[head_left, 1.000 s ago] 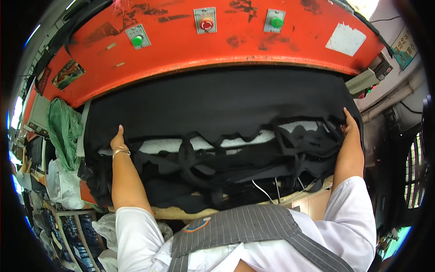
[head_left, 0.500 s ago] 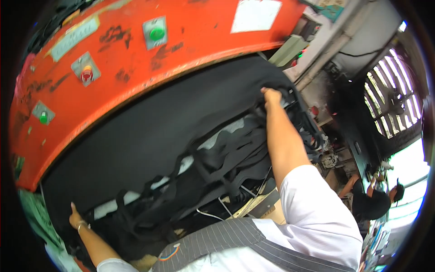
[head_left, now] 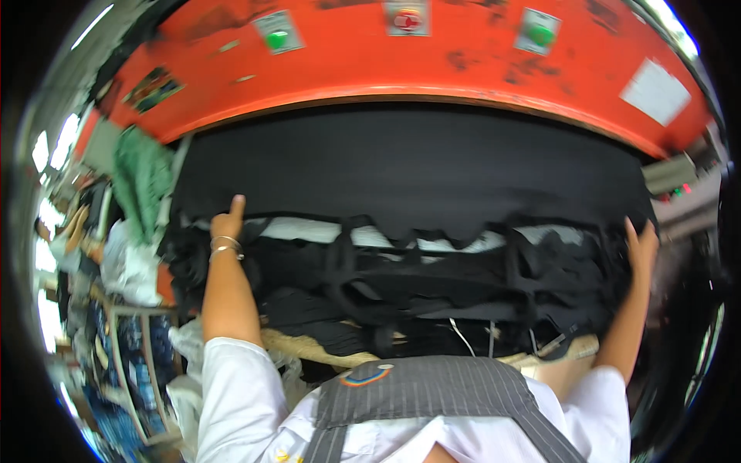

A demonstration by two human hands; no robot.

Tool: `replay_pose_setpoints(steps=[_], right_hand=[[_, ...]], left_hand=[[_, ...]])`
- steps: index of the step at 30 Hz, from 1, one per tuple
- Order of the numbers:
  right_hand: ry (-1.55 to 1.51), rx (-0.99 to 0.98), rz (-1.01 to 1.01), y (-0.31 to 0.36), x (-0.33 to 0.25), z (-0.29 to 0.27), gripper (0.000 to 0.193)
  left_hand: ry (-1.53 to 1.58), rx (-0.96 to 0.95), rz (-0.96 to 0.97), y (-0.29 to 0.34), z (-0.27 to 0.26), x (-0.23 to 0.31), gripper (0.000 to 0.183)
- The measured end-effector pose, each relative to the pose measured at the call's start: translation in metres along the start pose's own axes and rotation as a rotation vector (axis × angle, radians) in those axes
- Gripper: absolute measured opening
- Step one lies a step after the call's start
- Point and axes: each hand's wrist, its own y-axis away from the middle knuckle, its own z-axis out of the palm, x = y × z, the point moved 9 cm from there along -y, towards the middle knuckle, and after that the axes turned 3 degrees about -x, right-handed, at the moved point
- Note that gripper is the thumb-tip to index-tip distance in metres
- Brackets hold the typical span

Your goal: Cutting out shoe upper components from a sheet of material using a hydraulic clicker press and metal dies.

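Observation:
A wide black fabric sheet (head_left: 401, 162) lies across the machine bed, with a strip of cut-out gaps and loose bands along its near side. My left hand (head_left: 227, 224), a bracelet on its wrist, is closed on the sheet's near left part, thumb pointing up and the other fingers folded. At the right end of the sheet my right hand (head_left: 642, 245) grips the edge, thumb and forefinger showing apart; its remaining fingers are hidden. Between the hands, cut black fabric bands (head_left: 432, 278) sag toward me, and a pale surface (head_left: 301, 229) shows through the gaps.
An orange machine beam (head_left: 340, 73) with green and red buttons spans the far side. Green cloth (head_left: 143, 181) and white plastic bags (head_left: 131, 262) hang at left, above a metal-framed rack (head_left: 127, 370). Another person (head_left: 69, 239) is at far left. Cardboard (head_left: 559, 374) lies below the fabric.
My view has swung left and levelled out, so the beam now runs straight across. My hands remain at the two ends of the black sheet.

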Motion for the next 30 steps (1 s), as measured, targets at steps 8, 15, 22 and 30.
replay_pose_setpoints(steps=[8, 15, 22, 30], right_hand=[[-0.332, -0.417, -0.841, 0.262, -0.16, -0.06, 0.033], [-0.104, -0.473, -0.892, 0.275, -0.165, -0.039, 0.023], [-0.004, -0.512, -0.389, 0.301, -0.203, -0.146, 0.028], [0.168, -0.485, -0.867, 0.34, -0.428, -0.281, 0.056]], left_hand=[[0.311, -0.248, 0.266, 0.051, -0.037, -0.018, 0.035], [0.244, 0.2, 0.415, -0.04, -0.144, -0.038, 0.028], [-0.311, 0.047, 0.727, -0.135, -0.085, -0.064, 0.049], [0.083, 0.261, 1.109, -0.156, -0.094, -0.101, 0.038]])
